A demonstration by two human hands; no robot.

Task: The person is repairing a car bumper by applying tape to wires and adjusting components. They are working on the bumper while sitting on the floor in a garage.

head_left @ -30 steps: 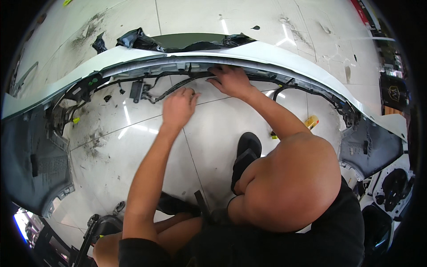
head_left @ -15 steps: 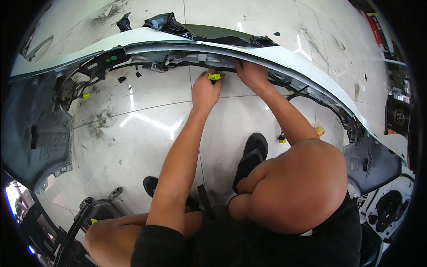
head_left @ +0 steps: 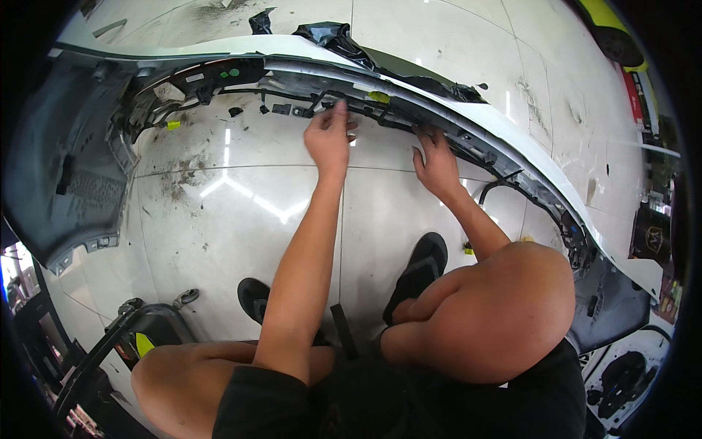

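Observation:
A white car bumper (head_left: pixel 482 121) lies on the floor with its inner side toward me. Along that inner side runs a black wiring harness (head_left: pixel 391 124). My left hand (head_left: pixel 329 143) hovers at the harness left of centre, fingers apart and a little blurred, with nothing seen in them. Beyond it, a yellow-green tape piece (head_left: pixel 378 96) sits on the bumper's inner face. My right hand (head_left: pixel 440 164) is further right, thumb spread from the fingers. Its fingertips reach the harness; whether they press on it I cannot tell.
Crumpled black plastic film (head_left: pixel 329 36) lies against the bumper's far side. Another yellow-green piece (head_left: pixel 173 125) hangs at the left end of the harness. A wheeled black frame (head_left: pixel 124 314) stands by my left knee. My sandal (head_left: pixel 428 256) rests on the tiled floor.
My left hand has let go of the yellow-green tape piece, which now sits on the bumper. My right hand has drawn back from under the bumper edge. The whole view has shifted somewhat.

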